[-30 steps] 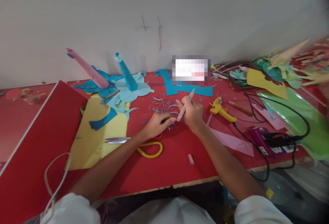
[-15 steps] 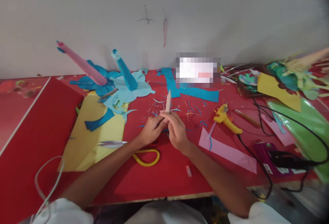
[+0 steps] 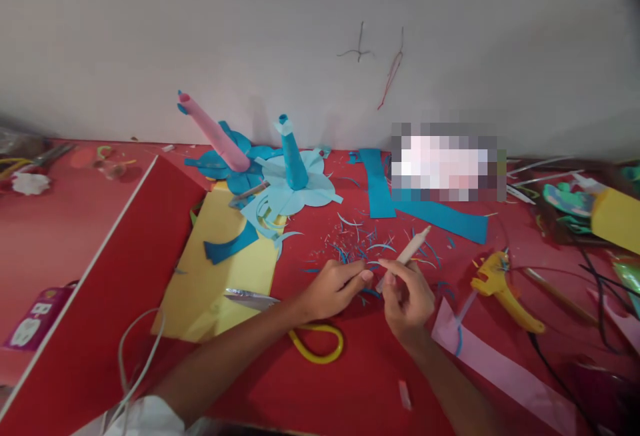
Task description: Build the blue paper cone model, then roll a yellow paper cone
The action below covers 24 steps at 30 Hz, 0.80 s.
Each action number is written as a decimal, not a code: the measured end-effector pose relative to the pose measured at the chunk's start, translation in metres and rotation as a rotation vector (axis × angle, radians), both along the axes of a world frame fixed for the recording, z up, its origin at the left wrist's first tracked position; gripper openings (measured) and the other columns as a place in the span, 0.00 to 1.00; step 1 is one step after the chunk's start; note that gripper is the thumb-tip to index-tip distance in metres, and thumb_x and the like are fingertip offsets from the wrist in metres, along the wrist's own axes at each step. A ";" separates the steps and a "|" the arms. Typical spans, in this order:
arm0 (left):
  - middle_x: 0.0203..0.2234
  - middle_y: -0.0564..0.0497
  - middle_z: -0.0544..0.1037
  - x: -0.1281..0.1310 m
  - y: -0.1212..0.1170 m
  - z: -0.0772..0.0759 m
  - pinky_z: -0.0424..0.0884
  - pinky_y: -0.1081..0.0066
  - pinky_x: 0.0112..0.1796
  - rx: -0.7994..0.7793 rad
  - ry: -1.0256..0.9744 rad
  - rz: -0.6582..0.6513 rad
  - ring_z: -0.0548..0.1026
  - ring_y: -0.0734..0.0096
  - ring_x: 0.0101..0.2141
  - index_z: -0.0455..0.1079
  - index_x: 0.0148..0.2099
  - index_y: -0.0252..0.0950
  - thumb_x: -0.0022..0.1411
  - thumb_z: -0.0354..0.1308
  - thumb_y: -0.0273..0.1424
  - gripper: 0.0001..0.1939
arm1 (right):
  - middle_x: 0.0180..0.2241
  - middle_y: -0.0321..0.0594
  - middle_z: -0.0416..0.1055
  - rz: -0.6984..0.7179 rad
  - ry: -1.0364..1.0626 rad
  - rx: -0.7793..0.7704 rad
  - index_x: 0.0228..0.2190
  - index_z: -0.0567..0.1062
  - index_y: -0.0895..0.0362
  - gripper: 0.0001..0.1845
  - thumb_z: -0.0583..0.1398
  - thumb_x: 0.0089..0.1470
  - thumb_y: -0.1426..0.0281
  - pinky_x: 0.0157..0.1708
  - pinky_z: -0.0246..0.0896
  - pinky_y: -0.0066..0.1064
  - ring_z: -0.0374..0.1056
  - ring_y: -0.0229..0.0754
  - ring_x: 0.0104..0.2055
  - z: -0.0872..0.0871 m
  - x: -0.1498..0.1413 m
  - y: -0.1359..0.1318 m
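Note:
My right hand (image 3: 410,299) grips a pale pink stick with a tapered tan tip (image 3: 411,249), perhaps a pencil wrapped in paper; it leans up and to the right. Just left of it, my left hand (image 3: 336,289) has thumb and fingers pressed together; whether anything is pinched there is hidden. Both hands are apart, above the red table. Thin paper shavings (image 3: 345,249) lie scattered beyond them. Scissors with yellow handles (image 3: 317,359) rest partly under my left forearm. A small pink piece (image 3: 405,395) lies near the front edge.
Paper flowers with a pink cone (image 3: 215,133) and a blue cone (image 3: 293,163) stand at the back left, near yellow sheets (image 3: 200,303). Blue strips (image 3: 440,216) lie at the back. On the right are a yellow glue gun (image 3: 505,293) with a cord and a pink strip (image 3: 500,359).
My hands have separated from around the stick, which stays in my right hand and has tipped from upright toward the right. The whole view has shifted left, showing more of the table there.

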<state>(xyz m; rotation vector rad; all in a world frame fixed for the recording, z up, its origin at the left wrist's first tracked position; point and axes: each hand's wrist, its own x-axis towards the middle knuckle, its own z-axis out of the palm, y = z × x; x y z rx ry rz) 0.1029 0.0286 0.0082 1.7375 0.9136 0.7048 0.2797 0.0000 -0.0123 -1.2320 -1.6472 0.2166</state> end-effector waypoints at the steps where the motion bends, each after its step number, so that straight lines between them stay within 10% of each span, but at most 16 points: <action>1: 0.21 0.56 0.62 -0.001 0.000 0.000 0.58 0.74 0.29 -0.016 -0.004 0.004 0.61 0.77 0.22 0.64 0.32 0.36 0.77 0.40 0.51 0.29 | 0.34 0.42 0.77 -0.005 -0.024 -0.007 0.49 0.76 0.47 0.15 0.56 0.65 0.73 0.27 0.70 0.38 0.72 0.45 0.29 0.001 0.002 0.002; 10: 0.20 0.57 0.64 -0.001 0.002 -0.001 0.60 0.75 0.30 -0.067 -0.001 0.021 0.63 0.77 0.22 0.69 0.34 0.35 0.77 0.41 0.49 0.28 | 0.34 0.43 0.75 -0.069 -0.513 -0.228 0.48 0.78 0.55 0.15 0.56 0.63 0.76 0.39 0.64 0.40 0.69 0.51 0.39 -0.006 0.016 0.024; 24: 0.19 0.57 0.66 0.004 0.007 -0.001 0.60 0.75 0.29 0.022 0.168 -0.041 0.63 0.77 0.22 0.72 0.36 0.35 0.76 0.42 0.46 0.26 | 0.40 0.45 0.79 -0.027 -0.487 -0.431 0.50 0.77 0.55 0.18 0.56 0.62 0.77 0.46 0.62 0.39 0.69 0.52 0.45 -0.015 0.019 0.035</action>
